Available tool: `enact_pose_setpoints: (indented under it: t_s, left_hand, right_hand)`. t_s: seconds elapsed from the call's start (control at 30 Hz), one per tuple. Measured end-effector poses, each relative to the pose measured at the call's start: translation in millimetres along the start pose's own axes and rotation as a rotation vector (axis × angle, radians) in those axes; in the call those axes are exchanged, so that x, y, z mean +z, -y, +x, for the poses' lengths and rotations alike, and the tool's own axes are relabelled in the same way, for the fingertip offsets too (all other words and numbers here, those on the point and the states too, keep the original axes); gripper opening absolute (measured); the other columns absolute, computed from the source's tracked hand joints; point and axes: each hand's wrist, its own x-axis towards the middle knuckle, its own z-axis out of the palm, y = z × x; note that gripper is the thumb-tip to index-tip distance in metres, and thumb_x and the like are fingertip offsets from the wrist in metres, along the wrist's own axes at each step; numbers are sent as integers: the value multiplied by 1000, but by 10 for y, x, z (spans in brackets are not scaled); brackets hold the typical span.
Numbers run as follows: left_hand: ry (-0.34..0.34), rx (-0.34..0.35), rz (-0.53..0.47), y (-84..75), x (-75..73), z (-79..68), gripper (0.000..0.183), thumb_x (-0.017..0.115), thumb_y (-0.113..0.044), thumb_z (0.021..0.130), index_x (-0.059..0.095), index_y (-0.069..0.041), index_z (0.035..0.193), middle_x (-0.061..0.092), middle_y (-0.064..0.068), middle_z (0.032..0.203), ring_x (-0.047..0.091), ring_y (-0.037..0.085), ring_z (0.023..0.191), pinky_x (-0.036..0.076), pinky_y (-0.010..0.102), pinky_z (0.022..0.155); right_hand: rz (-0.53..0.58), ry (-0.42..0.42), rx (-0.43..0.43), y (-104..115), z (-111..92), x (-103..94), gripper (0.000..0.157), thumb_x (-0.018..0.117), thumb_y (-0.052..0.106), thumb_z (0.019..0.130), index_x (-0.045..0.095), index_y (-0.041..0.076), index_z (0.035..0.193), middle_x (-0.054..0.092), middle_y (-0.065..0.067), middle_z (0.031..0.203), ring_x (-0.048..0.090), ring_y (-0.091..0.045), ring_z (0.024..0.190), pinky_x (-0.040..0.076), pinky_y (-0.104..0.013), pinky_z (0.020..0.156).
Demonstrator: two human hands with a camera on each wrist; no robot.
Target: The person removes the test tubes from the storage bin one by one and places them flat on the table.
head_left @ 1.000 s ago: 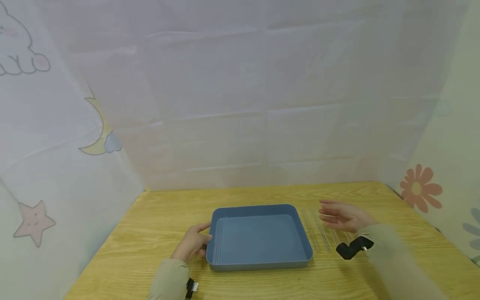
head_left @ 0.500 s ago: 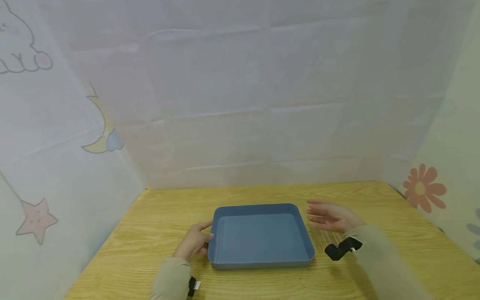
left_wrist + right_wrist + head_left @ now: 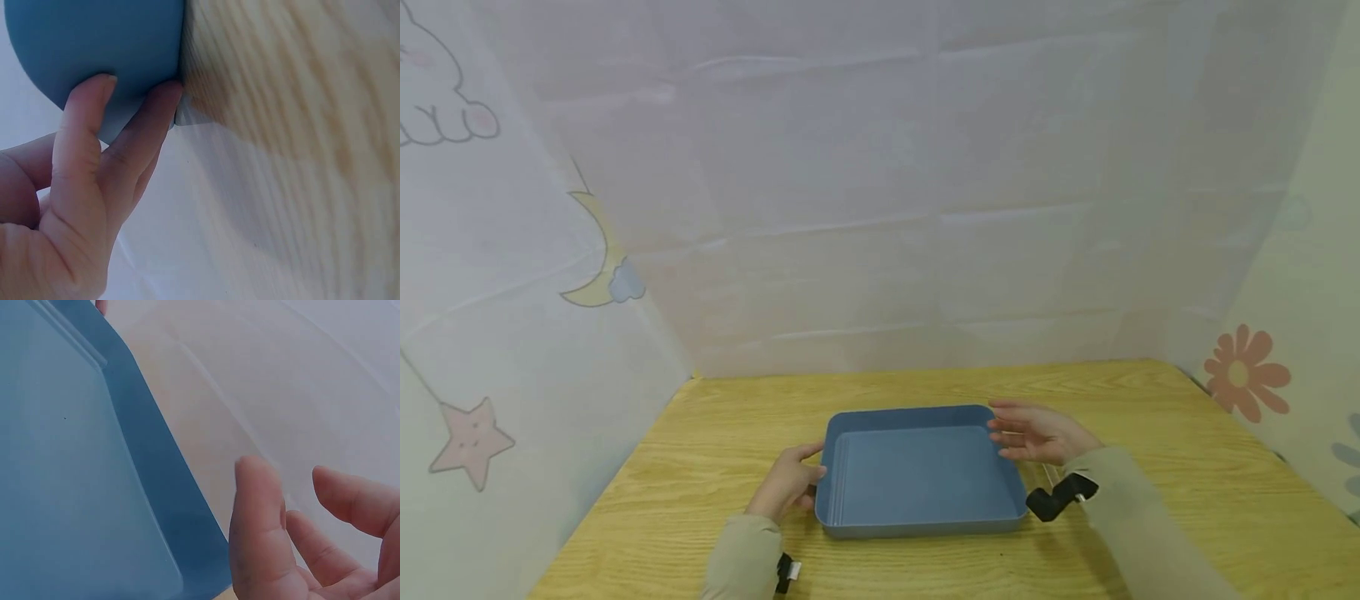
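Observation:
A shallow blue rectangular tray (image 3: 925, 528) lies on the wooden table in the head view. At its left side is my left hand (image 3: 786, 482); in the left wrist view, extended fingertips (image 3: 165, 94) touch the outer wall low down near the table. My right hand (image 3: 1037, 433) is at the tray's far right corner, fingers spread and holding nothing. In the right wrist view, its fingers (image 3: 259, 512) are close to the tray wall (image 3: 169, 481); whether they touch it I cannot tell. Thin clear rods (image 3: 1052, 475) lie right of the tray, mostly hidden under the right hand and wrist.
The yellow wood-grain table (image 3: 745, 417) runs back to a pale hanging sheet (image 3: 880, 208). Printed sheets stand at left and right, one with a red flower (image 3: 1247, 372). Black camera mounts (image 3: 1060, 497) are strapped to both wrists.
My right hand has moved left from over the clear rods to the tray's right edge, covering most of the rods. The left hand and the tray have stayed in place.

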Motion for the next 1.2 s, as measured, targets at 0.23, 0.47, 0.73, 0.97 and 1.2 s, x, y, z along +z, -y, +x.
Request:
enact_pose_setpoints:
  t_s: [0.23, 0.47, 0.73, 0.97, 1.2]
  left_hand:
    - [-2, -6, 9, 3, -3, 1, 50, 53, 4, 96, 40, 5, 144, 69, 15, 84, 65, 19, 66, 48, 24, 47]
    - [-1, -7, 9, 6, -6, -1, 50, 53, 3, 96, 41, 4, 145, 69, 14, 82, 64, 17, 63, 45, 22, 45]
    - [-2, 0, -3, 7, 3, 2, 50, 53, 4, 96, 40, 4, 145, 68, 14, 80, 63, 16, 61, 44, 21, 43]
    - [-1, -9, -14, 1, 6, 2, 50, 52, 5, 96, 40, 4, 145, 68, 13, 79, 64, 17, 61, 46, 22, 44]
    - [6, -9, -17, -11, 1, 4, 51, 52, 4, 97, 39, 4, 146, 68, 13, 81, 65, 18, 65, 48, 24, 47]
  right_hand:
    - [21, 67, -6, -35, 49, -32, 79, 66, 18, 95, 16, 8, 156, 61, -3, 102, 63, -16, 91, 55, -33, 80]
    - [10, 36, 7, -52, 115, 120, 81, 65, 21, 95, 13, 6, 156, 58, -3, 107, 62, -15, 91, 55, -33, 78]
    - [88, 54, 24, -44, 192, 314, 63, 46, 12, 104, 10, 5, 156, 62, -3, 98, 63, -17, 85, 56, -33, 71]
    - [111, 67, 24, -59, 259, 369, 22, 47, 13, 104, 58, 14, 123, 64, -4, 95, 64, -18, 83, 56, -33, 70]
    - [115, 72, 29, -50, 309, 471, 16, 49, 16, 103, 65, 19, 104, 64, -4, 93, 64, -18, 81, 56, -33, 68]
